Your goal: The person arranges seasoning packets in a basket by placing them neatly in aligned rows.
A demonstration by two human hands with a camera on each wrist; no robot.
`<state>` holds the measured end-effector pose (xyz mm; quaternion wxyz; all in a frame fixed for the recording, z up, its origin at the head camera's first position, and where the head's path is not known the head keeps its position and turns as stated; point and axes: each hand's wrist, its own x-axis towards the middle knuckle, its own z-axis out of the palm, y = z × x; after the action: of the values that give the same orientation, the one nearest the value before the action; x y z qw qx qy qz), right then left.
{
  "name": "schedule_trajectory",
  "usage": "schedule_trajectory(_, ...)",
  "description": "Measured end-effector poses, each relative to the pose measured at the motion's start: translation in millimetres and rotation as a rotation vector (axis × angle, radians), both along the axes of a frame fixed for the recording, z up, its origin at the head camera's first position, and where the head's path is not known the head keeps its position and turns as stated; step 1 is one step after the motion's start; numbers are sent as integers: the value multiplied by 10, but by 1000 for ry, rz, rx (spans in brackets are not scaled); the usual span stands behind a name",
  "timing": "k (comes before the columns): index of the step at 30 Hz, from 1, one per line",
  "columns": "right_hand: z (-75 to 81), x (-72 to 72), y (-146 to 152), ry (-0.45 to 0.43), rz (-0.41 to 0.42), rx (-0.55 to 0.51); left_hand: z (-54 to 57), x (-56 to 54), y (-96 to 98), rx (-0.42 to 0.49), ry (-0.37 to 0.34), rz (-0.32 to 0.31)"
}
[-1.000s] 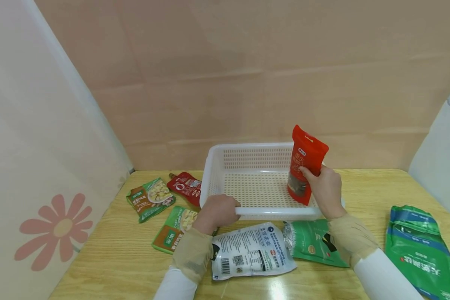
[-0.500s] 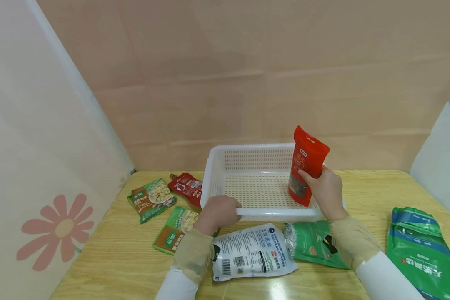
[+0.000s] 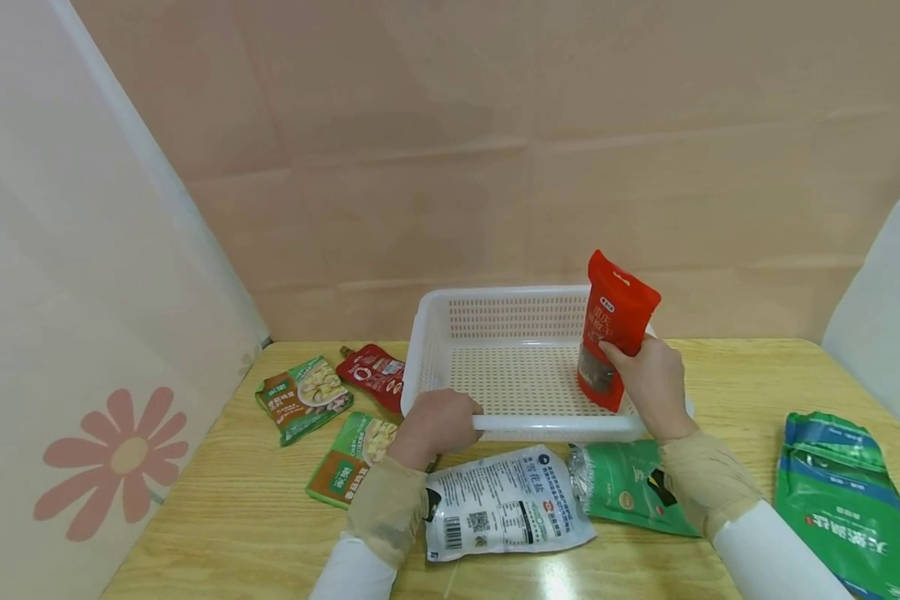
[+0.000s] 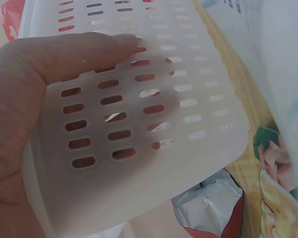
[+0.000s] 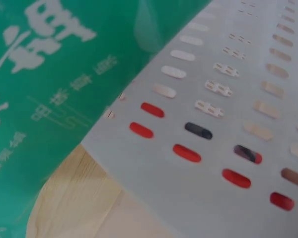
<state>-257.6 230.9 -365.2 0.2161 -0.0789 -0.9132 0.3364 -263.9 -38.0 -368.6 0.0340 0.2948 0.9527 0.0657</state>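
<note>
A white perforated plastic basket point(image 3: 528, 426) stands on the wooden table. My left hand point(image 3: 441, 421) grips its front wall near the left corner. In the left wrist view the thumb of that hand point(image 4: 64, 59) lies along the outside of the wall, and the fingers show dimly through the slots. Inside the basket's right end, a red stand-up pouch point(image 3: 621, 312) with a clear lower window leans slightly. My right hand point(image 3: 651, 379) pinches it by its right side, thumb across the front. Red shows through the basket slots in the right wrist view; the hand itself is hidden there.
Before the basket lie a white salt bag point(image 3: 502, 507) and a green bag point(image 3: 633, 487). Two green-brown seasoning packets point(image 3: 303, 398) and a dark red spouted pouch point(image 3: 375, 372) are at left. A larger green bag point(image 3: 847, 508) lies far right. A beige wall point(image 3: 495, 167) stands behind.
</note>
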Motion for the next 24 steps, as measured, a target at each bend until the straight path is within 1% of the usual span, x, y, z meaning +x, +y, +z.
schedule_trajectory(3,4,0,-2,4,-1,8,3,0,2,-1,-1,1)
schedule_trajectory(7,4,0,-1,-1,-4,5,6,-1,2,3,-21,8)
schedule_trajectory(10,3,-3,-1,-13,-5,-5,8,-1,0,3,-33,13)
schedule_trajectory(15,10,5,-3,-38,1,-31,-5,-8,-2,1,-29,13)
schedule_trajectory(19,35,20,-2,-65,12,-61,-17,-16,-2,1,-30,15)
schedule_trajectory(24,63,59,31,-95,39,-127,-27,-20,-1,8,-38,17)
